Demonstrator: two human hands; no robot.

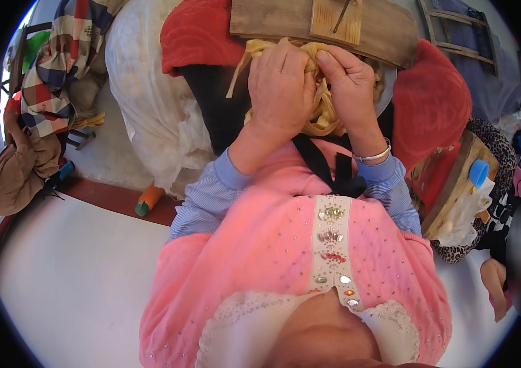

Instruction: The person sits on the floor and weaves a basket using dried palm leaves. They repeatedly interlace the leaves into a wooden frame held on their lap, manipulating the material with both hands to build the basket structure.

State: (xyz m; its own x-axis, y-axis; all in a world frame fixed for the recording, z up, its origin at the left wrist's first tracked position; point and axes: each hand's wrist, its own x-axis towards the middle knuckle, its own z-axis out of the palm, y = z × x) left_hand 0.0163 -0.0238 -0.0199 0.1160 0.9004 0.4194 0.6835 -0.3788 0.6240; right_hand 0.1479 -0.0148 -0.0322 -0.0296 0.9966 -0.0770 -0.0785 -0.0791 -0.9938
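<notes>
My left hand (279,89), seen from the back, is closed on a bundle of pale yellow, flexible strips (325,119) at the upper middle, with a loose end hanging at its left. My right hand (349,86), with a silver bangle at the wrist, pinches the same strips between thumb and finger, just right of my left hand. The strips' middle is partly hidden by both hands. Just beyond them is a wooden board (263,18) carrying a smaller block (328,21) with a metal pin.
Red padded cloths (429,98) flank my hands. White sheeting (144,104) is left, near an orange-green cylinder (150,199). A wooden crate (456,184) with a blue cap (478,173) stands right. A seated person (24,165) is at the far left; another person's bare skin (493,285) shows lower right.
</notes>
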